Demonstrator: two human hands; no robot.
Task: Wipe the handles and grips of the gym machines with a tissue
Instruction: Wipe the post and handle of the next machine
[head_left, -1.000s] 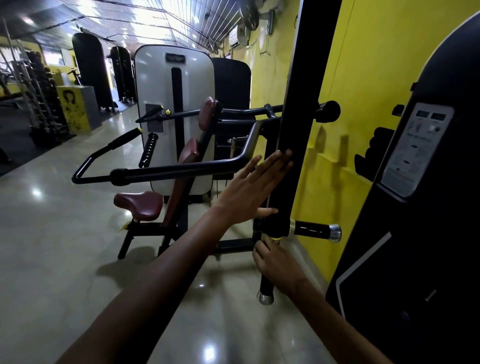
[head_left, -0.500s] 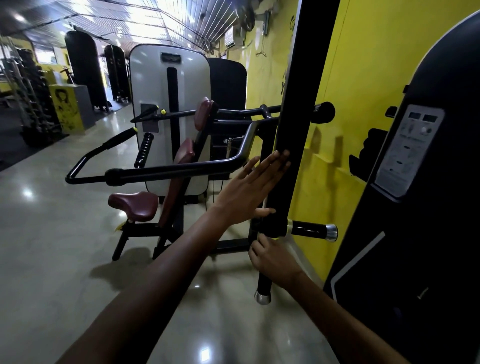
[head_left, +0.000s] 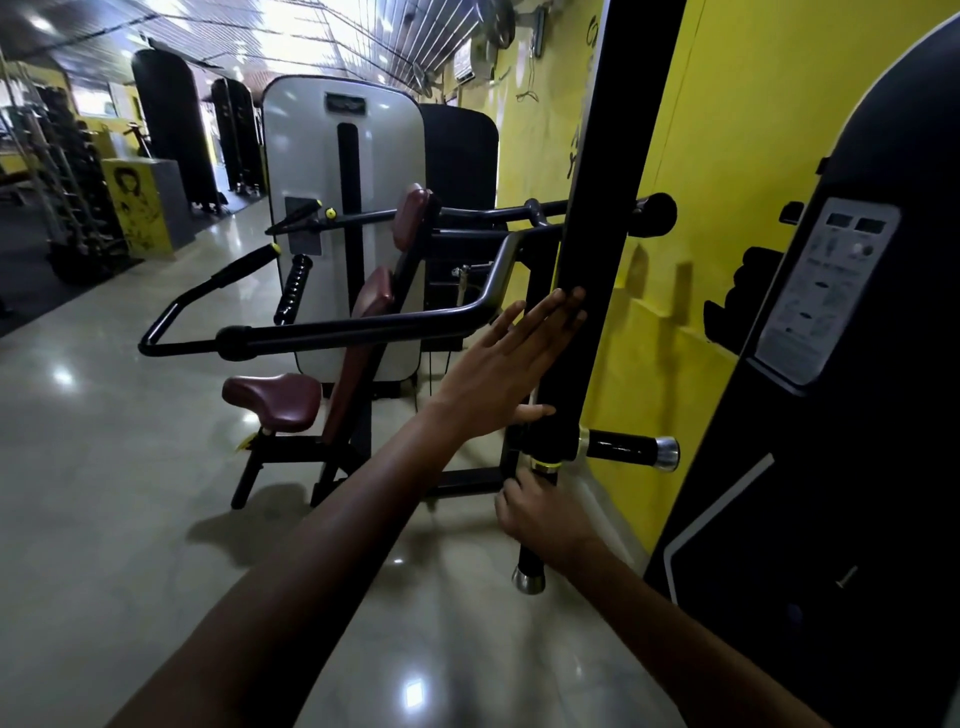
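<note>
A black vertical machine arm (head_left: 613, 156) hangs in front of me. My left hand (head_left: 511, 364) lies flat against its left side, fingers straight, thumb under near its lower end. Below the arm a short black vertical grip (head_left: 530, 564) with a chrome end cap points down. My right hand (head_left: 545, 519) curls round that grip just under a yellow ring. A second black grip (head_left: 626, 449) with a chrome cap sticks out to the right. No tissue shows; the right palm is hidden.
A seated press machine with maroon seat (head_left: 275, 397), long black handlebars (head_left: 332, 335) and a grey weight cover (head_left: 340, 156) stands behind the arm. A yellow wall (head_left: 727, 130) runs close on the right. A black weight housing (head_left: 857, 415) stands at the near right. Glossy floor (head_left: 104, 493) spreads left.
The view has shifted slightly. Both hands keep their places on the arm and the lower grip.
</note>
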